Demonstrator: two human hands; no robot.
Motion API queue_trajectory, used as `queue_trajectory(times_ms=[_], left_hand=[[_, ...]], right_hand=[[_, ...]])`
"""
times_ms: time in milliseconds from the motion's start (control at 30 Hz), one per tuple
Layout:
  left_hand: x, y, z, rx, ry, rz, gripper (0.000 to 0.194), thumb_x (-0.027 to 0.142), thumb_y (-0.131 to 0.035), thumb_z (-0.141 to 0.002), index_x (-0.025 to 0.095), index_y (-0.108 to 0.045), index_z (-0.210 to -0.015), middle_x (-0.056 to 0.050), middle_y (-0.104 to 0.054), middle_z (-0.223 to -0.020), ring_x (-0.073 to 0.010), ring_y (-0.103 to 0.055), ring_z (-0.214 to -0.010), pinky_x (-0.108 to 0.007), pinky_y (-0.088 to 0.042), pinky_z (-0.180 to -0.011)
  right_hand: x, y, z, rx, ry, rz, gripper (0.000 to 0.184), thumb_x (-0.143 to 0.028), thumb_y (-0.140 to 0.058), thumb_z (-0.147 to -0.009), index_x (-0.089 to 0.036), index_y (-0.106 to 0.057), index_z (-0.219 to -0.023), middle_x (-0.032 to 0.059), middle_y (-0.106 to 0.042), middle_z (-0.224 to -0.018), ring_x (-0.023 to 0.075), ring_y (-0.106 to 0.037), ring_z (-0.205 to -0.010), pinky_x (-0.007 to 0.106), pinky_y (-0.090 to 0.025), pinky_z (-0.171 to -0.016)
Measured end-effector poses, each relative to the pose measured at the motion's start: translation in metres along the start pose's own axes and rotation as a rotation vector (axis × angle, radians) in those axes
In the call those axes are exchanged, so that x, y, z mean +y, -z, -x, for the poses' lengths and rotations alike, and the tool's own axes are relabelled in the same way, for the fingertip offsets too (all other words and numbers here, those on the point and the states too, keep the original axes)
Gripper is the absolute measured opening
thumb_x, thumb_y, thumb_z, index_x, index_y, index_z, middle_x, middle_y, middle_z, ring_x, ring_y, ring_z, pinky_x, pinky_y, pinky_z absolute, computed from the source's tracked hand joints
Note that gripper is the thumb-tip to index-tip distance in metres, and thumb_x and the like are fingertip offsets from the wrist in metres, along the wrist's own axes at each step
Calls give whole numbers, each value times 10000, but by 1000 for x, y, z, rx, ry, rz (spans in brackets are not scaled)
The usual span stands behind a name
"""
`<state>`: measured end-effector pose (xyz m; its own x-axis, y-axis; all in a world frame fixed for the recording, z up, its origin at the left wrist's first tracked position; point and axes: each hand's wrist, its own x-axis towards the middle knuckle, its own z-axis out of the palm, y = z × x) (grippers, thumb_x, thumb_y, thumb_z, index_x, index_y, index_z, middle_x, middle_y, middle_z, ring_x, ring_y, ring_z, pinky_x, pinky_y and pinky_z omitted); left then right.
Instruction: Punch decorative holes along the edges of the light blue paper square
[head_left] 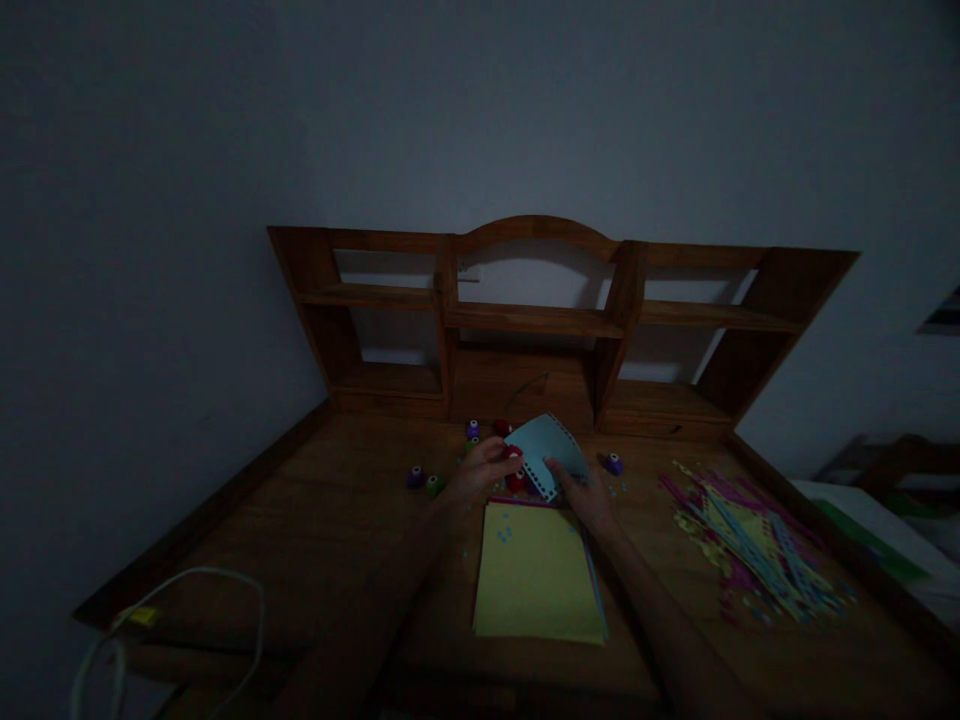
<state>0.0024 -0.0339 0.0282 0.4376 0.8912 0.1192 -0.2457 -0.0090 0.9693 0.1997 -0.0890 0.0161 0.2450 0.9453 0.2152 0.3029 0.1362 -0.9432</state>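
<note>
My left hand (480, 468) is closed around a small red craft punch (513, 454), which sits at the left edge of a light blue sheet of paper (546, 442). Rows of punched holes run along the sheet's edges. My right hand (589, 497) grips the lower right part of the sheet, thumb on top. Just below the held punch is a second red punch (516, 482), partly covered by the sheet. Under both hands lies a stack of yellow paper (538, 585), with small blue cut-outs (504, 534) scattered on it.
Other punches stand around: purple ones (416, 477) and green ones (433, 485) to the left, another purple punch (614, 463) to the right. A pile of coloured punched strips (757, 545) covers the desk's right side. Behind rises a wooden shelf (536, 320). A white cable (259, 600) hangs front left.
</note>
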Motion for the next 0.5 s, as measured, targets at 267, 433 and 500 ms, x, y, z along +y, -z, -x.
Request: queue_trajectory(times_ms=[267,433,500], left_hand=[[-1,1,-1,-25,-7,-17,465,327,-822,-652,136,-641,-1036,-116,-690,-1045,-209,-663,-918,-315,-501,-828],[1,3,-2,-38,-10,-80,375,294,-834,-624,124,-669,-915,-92,-700,-962,-200,-660,-881,-306,-501,-818],[1,3,-3,2,-11,-92,406,274,-845,-602,129,-662,-935,-91,-700,-955,-204,-661,-878,-324,-508,-821]], right_hand=[[-4,1,1,15,33,34,448,-571,-594,-773,-173,-544,-575,-29,-499,-491,119,-457,-467,221,-347,-444],[3,-2,-1,30,79,-3,423,-563,-620,-762,-163,-615,-625,-10,-573,-541,152,-524,-516,247,-403,-484],[1,-4,-1,34,68,-51,390,-545,-647,-751,-157,-681,-775,27,-670,-679,196,-608,-628,286,-477,-568]])
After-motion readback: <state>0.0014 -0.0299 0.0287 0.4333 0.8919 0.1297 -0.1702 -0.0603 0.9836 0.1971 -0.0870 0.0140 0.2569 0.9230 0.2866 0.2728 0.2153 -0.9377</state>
